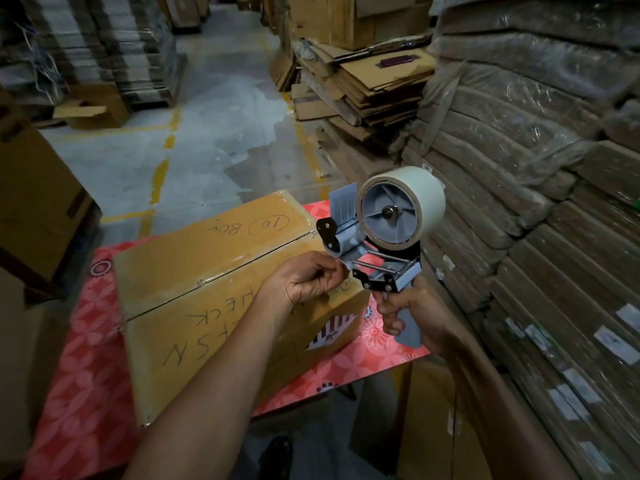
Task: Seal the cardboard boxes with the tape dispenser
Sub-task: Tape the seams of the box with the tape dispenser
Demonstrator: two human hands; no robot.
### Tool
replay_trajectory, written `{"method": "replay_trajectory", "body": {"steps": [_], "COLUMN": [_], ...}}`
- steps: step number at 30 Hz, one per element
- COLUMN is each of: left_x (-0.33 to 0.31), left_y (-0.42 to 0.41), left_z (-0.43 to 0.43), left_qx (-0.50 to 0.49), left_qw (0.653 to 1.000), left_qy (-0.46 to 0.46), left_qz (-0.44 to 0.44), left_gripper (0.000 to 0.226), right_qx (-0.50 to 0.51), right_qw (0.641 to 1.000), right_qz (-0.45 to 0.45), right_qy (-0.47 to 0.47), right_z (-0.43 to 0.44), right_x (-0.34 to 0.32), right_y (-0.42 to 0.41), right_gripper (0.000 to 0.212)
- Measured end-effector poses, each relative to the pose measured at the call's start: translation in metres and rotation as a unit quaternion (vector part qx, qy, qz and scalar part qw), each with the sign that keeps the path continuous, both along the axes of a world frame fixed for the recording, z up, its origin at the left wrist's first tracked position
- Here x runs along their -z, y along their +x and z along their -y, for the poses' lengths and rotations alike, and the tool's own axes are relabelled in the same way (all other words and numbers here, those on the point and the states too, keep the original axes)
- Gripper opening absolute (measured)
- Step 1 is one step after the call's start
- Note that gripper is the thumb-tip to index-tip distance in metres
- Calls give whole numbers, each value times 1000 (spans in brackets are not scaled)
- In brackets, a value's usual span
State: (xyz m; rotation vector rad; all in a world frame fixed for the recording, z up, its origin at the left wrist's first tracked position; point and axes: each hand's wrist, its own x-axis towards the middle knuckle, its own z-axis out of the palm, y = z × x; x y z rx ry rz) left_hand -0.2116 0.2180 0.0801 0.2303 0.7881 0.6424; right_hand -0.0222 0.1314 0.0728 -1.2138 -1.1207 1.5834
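Gripping tape dispenser (401, 206) handle, right hand (412, 313) holds it up near cardboard box (214, 271) corner. Left hand (304, 278) pinches at dispenser's front end; tape itself too faint to see. Box sits on red table (86, 375).

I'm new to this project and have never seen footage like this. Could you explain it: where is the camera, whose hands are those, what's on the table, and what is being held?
There is no machine here: a person works with bare hands. The single picture comes from a wide-angle camera worn on their head, looking forward and down. The right hand grips the handle of a tape dispenser loaded with a pale roll. The left hand pinches at the dispenser's front, apparently on the loose tape end, though that is faint. Below them, a closed cardboard box with handwriting on it lies on a table with a red patterned cover. Stacks of flattened cardboard line the right side.
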Motion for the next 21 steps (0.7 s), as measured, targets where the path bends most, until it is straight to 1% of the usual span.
{"method": "replay_trajectory", "body": {"steps": [2,5,7,9,11,12,13,15,16,18,19,21], "left_x": [-2,-7,-5,-2,-1,0,0,-4,-5,-9,-11,-10], "left_y": [-2,-4,-7,-11,-14,-17,-19,-24,-25,-27,-27,-29], "left_z": [3,4,-2,-11,-21,-26,-32,-39,-42,-48,-52,-59], "left_qx": [23,50,66,71,73,73,72,72,85,112,124,134], "left_qw": [999,997,994,994,995,994,994,993,991,985,982,980], "left_qy": [19,63,85,81,70,67,70,85,95,120,133,139], "left_qz": [14,12,12,3,-25,-37,-43,-47,-50,-52,-47,-52], "left_gripper": [38,26,23,23,22,25,35,60,66,69,68,57], "right_qx": [-4,1,2,-6,-12,-12,-10,-1,4,10,11,12], "right_qw": [1000,1000,999,998,998,998,998,999,999,999,999,999], "right_qz": [2,13,24,43,53,51,46,43,46,46,38,21], "right_qy": [8,15,23,34,37,36,33,24,21,20,22,29], "right_z": [-2,-7,-10,-12,-16,-18,-21,-27,-30,-38,-41,-46], "right_x": [1,2,1,0,-2,-2,-1,2,4,7,7,5], "right_y": [0,-1,-2,-3,-5,-5,-6,-7,-7,-8,-9,-13], "right_gripper": [21,23,23,18,17,17,19,31,39,44,41,32]}}
